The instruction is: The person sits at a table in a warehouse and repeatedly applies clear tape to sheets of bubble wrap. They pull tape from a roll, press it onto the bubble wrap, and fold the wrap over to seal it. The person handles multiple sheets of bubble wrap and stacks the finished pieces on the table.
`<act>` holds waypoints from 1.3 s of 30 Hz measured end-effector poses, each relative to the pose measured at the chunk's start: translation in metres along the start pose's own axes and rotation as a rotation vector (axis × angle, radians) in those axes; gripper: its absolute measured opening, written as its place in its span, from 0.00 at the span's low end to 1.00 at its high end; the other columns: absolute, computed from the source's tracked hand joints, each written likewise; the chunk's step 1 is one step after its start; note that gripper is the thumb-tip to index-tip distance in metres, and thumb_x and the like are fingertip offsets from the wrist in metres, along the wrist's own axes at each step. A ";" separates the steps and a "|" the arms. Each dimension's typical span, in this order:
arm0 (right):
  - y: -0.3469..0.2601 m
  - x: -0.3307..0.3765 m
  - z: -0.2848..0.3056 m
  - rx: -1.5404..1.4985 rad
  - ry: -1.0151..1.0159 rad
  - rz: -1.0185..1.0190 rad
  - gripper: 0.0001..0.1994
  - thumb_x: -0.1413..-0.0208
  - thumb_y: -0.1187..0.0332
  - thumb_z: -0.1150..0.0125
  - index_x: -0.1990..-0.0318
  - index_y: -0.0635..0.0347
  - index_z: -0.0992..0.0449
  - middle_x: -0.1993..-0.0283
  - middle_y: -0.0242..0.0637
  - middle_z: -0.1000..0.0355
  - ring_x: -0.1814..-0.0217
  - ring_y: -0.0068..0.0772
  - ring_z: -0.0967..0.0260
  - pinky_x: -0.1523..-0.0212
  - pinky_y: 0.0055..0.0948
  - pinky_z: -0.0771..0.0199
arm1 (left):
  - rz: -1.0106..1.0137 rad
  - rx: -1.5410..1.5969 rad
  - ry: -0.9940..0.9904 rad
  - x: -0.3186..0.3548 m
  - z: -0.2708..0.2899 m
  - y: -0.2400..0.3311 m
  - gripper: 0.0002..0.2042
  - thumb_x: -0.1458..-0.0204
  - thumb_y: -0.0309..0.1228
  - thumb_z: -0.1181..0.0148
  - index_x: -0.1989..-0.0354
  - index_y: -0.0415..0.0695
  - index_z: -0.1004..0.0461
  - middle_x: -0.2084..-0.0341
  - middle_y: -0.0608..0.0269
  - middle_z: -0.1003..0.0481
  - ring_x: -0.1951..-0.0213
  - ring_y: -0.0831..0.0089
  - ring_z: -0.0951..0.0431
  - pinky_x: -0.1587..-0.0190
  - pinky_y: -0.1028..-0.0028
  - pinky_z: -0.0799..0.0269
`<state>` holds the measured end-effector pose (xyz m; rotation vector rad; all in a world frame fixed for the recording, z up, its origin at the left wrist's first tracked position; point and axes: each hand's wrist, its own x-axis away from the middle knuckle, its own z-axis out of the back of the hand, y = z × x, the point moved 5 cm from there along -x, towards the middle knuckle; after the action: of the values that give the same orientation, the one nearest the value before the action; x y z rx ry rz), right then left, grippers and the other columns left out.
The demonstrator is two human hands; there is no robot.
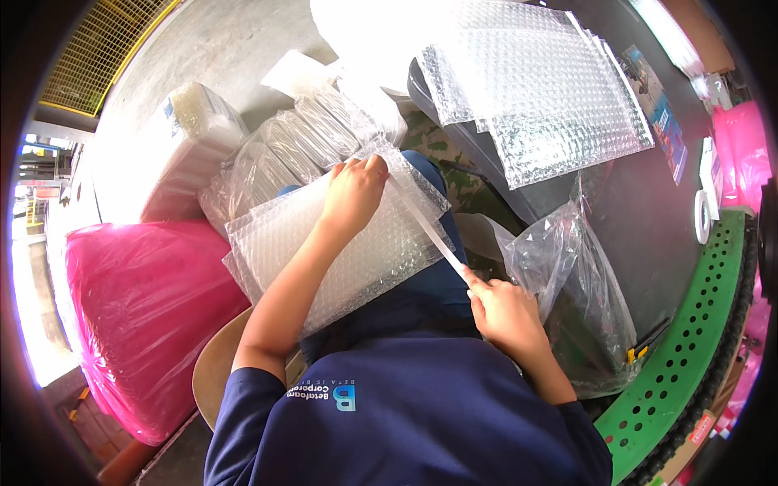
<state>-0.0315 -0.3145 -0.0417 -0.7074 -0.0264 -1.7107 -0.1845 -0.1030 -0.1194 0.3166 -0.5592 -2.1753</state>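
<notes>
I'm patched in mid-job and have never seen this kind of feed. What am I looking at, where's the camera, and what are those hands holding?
There is one picture, taken by a wide fisheye camera on the person's head, looking down, so straight edges bend near the rim. No machine is involved: these are two bare hands. The left hand presses on a bubble-wrap pouch lying across the lap. The right hand pinches the end of a thin white strip that runs up to the pouch's edge. More bubble-wrap pouches lie on the dark table ahead, with a clear plastic bag by the right hand. A pink bag sits to the left, and a green perforated rail curves on the right.
</notes>
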 end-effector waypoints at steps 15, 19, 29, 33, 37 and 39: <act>0.002 -0.016 -0.018 -0.012 -0.033 0.010 0.22 0.43 0.68 0.48 0.39 0.52 0.30 0.76 0.47 0.28 0.74 0.51 0.27 0.70 0.47 0.26 | -0.047 0.116 -0.003 -0.043 -0.037 -0.019 0.03 0.48 0.23 0.42 0.67 0.37 0.24 0.68 0.49 0.24 0.64 0.51 0.23 0.60 0.61 0.27; 0.004 -0.017 -0.022 -0.023 0.024 0.059 0.25 0.47 0.71 0.48 0.38 0.56 0.32 0.79 0.47 0.29 0.77 0.47 0.27 0.74 0.46 0.25 | -0.061 0.124 0.031 -0.040 -0.037 -0.018 0.03 0.49 0.22 0.42 0.68 0.37 0.24 0.69 0.49 0.24 0.65 0.51 0.22 0.61 0.61 0.27; 0.005 -0.022 -0.018 -0.052 -0.067 -0.033 0.20 0.41 0.68 0.49 0.40 0.51 0.29 0.75 0.49 0.28 0.74 0.53 0.27 0.70 0.48 0.27 | -0.036 0.061 0.012 -0.043 -0.042 -0.020 0.02 0.50 0.22 0.42 0.68 0.38 0.24 0.69 0.49 0.25 0.66 0.52 0.22 0.61 0.62 0.27; 0.006 -0.023 -0.016 -0.041 -0.043 -0.016 0.22 0.44 0.69 0.49 0.40 0.54 0.30 0.76 0.48 0.28 0.75 0.50 0.27 0.72 0.46 0.27 | -0.035 0.046 0.009 -0.043 -0.046 -0.022 0.02 0.50 0.22 0.41 0.68 0.37 0.24 0.69 0.49 0.25 0.65 0.51 0.22 0.61 0.62 0.27; 0.009 -0.025 -0.021 0.011 0.017 0.050 0.26 0.48 0.72 0.49 0.38 0.59 0.32 0.79 0.46 0.28 0.79 0.44 0.27 0.76 0.42 0.26 | -0.038 0.046 0.012 -0.042 -0.046 -0.023 0.02 0.50 0.22 0.41 0.68 0.38 0.24 0.69 0.49 0.25 0.65 0.51 0.22 0.62 0.62 0.26; 0.009 -0.026 -0.022 0.016 0.007 0.045 0.26 0.48 0.72 0.49 0.38 0.59 0.32 0.79 0.46 0.28 0.79 0.44 0.27 0.76 0.42 0.26 | -0.036 0.044 0.017 -0.042 -0.047 -0.023 0.02 0.50 0.22 0.41 0.68 0.38 0.24 0.69 0.49 0.25 0.65 0.52 0.22 0.62 0.62 0.26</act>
<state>-0.0301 -0.3025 -0.0746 -0.6853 -0.0193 -1.6684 -0.1556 -0.0703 -0.1700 0.3714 -0.5966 -2.1957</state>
